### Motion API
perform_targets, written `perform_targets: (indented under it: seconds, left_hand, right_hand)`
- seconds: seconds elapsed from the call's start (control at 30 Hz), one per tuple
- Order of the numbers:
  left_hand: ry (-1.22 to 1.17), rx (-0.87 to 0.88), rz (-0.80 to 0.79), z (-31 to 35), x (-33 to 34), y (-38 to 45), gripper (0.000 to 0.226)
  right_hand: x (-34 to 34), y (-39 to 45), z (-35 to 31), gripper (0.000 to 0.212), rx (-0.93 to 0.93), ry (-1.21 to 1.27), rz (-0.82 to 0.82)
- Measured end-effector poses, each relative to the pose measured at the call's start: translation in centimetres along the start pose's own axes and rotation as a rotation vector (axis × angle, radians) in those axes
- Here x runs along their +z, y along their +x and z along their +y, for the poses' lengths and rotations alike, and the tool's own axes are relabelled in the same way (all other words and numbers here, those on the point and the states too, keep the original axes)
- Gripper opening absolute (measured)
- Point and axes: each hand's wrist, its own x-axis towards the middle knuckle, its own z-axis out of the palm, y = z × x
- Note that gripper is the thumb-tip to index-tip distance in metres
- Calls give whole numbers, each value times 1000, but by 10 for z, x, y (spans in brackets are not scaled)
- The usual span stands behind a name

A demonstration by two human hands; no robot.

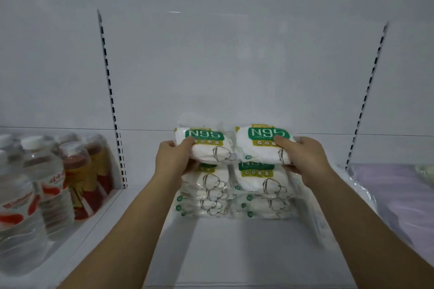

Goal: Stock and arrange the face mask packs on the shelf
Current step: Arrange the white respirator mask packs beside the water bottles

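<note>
My forearms reach over the white shelf (pixel 234 241). My left hand (pixel 175 159) grasps the left top pack (pixel 206 148), thumb on its N95 label; my right hand (pixel 307 159) grasps the right top pack (pixel 263 145) likewise. Each pack tops one of two adjacent stacks (pixel 234 195) against the back panel (pixel 234 65). Bottles (pixel 47 183) stand left; a lilac bundle (pixel 399 195) lies right.

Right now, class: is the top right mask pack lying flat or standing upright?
Lying flat: the top right mask pack rests on its stack, N95 label facing up, right hand gripping it.
</note>
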Motion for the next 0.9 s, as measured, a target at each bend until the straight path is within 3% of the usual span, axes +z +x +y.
perform_targets:
  seconds: [0.1,0.13,0.23,0.33,0.43,0.53,0.63,0.77,0.9]
  left_hand:
    - [717,122,78,-14,4,14,44]
    - [856,150,102,-20,4,16,48]
    - [786,155,98,-31,2,23,63]
    - [691,209,37,-33,-2,25,53]
    - [875,401,51,-36,-4,24,37]
    - [1072,538,-30,-40,0,19,41]
    - [1191,549,-184,-45,6,20,46]
    - [1215,492,-298,-44,3,32,52]
    - [1206,520,-215,-37,0,26,55]
  right_hand:
    - [5,21,21,48,-138,-583,11]
    - [8,24,29,51,-177,-748,15]
    - [14,33,45,61,-235,-806,52]
    - [12,35,51,75,-414,-676,-31]
    - [16,39,58,49,-602,-886,-153]
    - [19,46,63,46,-503,-1009,-313]
    - [21,54,62,48,-461,-1106,-367]
    - [25,58,66,48,-513,-1215,-295]
    - [21,47,65,41,-952,-1017,-94]
